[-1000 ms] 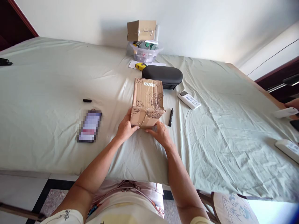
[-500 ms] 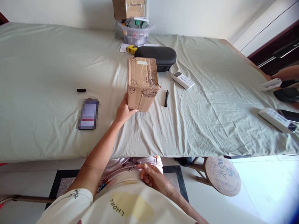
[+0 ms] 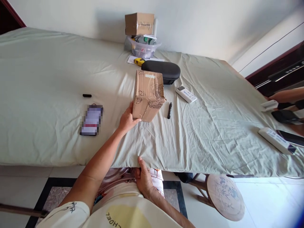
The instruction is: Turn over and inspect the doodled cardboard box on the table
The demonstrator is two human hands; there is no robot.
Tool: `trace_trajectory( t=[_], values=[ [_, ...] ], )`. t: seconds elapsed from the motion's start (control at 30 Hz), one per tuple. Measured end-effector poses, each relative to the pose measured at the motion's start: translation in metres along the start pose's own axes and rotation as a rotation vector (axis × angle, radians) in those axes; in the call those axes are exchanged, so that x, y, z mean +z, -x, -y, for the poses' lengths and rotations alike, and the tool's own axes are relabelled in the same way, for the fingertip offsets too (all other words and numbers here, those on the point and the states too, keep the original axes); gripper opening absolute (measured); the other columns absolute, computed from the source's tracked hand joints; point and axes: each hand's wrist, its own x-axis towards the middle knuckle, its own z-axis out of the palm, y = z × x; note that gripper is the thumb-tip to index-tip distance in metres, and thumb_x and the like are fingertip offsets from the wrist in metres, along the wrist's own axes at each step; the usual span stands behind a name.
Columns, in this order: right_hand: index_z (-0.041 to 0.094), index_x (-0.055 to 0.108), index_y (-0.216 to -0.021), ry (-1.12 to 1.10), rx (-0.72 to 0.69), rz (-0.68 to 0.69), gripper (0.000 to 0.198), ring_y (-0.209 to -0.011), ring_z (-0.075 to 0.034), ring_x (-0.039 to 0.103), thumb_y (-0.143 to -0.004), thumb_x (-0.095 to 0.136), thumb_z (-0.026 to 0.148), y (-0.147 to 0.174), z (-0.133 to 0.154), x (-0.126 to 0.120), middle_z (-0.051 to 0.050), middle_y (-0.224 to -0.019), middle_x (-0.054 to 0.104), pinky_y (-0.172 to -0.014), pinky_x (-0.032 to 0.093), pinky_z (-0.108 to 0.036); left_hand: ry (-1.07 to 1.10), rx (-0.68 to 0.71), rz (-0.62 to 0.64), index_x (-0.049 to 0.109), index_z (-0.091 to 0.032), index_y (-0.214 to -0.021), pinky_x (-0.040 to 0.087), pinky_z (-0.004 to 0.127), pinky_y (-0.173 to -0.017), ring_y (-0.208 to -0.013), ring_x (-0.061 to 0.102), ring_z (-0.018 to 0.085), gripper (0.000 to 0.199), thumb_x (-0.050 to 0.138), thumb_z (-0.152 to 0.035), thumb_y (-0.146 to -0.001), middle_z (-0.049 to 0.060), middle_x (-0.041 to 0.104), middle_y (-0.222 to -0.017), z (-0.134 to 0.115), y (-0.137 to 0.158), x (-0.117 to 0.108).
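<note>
My left hand (image 3: 128, 121) grips a cardboard box (image 3: 148, 95) by its lower left corner. The thumb lies along the bottom edge, and the other fingers go behind the left side, mostly hidden. Black pen scribbles cover parts of the box, and a white dotted label sits near its far end. At the table's front edge is my right hand (image 3: 143, 177), its fingers curled in and its thumb stretched up over the cloth. I see nothing in it; whether it presses on the edge I cannot tell. A black marker (image 3: 169, 110) lies right of the box, its cap (image 3: 86, 95) far left.
Behind the box are a black case (image 3: 161, 70), a yellow tape measure (image 3: 139, 61) and a plastic basket (image 3: 144, 50). A phone (image 3: 91, 120) lies left, a white device (image 3: 186, 94) right. Another person's hand (image 3: 285, 94) shows at the far right. A stool (image 3: 225, 198) stands below.
My right hand has moved from my lap up to the table's front edge, its thumb now raised. The left hand keeps its hold on the box. The view has tilted up slightly.
</note>
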Motion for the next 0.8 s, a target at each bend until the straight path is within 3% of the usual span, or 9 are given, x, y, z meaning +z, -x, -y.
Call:
trace_trajectory(
  t=[0.37, 0.6, 0.8],
  values=[
    [0.026, 0.018, -0.050, 0.051, 0.000, 0.039, 0.085, -0.054, -0.011, 0.017, -0.063, 0.078, 0.086, -0.005, 0.000, -0.004, 0.006, -0.047, 0.020, -0.058, 0.019, -0.033, 0.009, -0.002, -0.023, 0.035, -0.024, -0.167, 0.060, 0.047, -0.112, -0.138, 0.068, 0.038, 0.105, 0.090, -0.023, -0.078, 0.015, 0.067, -0.154, -0.002, 0.002, 0.001],
    [0.027, 0.019, -0.048, 0.048, -0.028, 0.052, 0.082, -0.051, -0.010, 0.017, -0.065, 0.076, 0.084, -0.003, 0.001, -0.002, 0.007, -0.045, 0.018, -0.056, 0.018, -0.032, -0.078, -0.063, 0.005, 0.045, -0.021, -0.159, 0.061, 0.049, -0.108, -0.130, 0.072, 0.040, 0.085, 0.085, -0.023, -0.084, 0.017, 0.072, -0.144, -0.009, 0.009, -0.001],
    [0.027, 0.024, -0.051, 0.012, 0.025, 0.092, 0.079, -0.048, -0.009, 0.020, -0.067, 0.077, 0.083, -0.006, 0.002, -0.001, 0.008, -0.043, 0.023, -0.051, 0.018, -0.030, -0.119, -0.042, -0.036, 0.047, -0.023, -0.155, 0.060, 0.047, -0.109, -0.132, 0.071, 0.036, 0.072, 0.078, -0.024, -0.090, 0.015, 0.072, -0.143, 0.003, 0.017, 0.008]
  ],
)
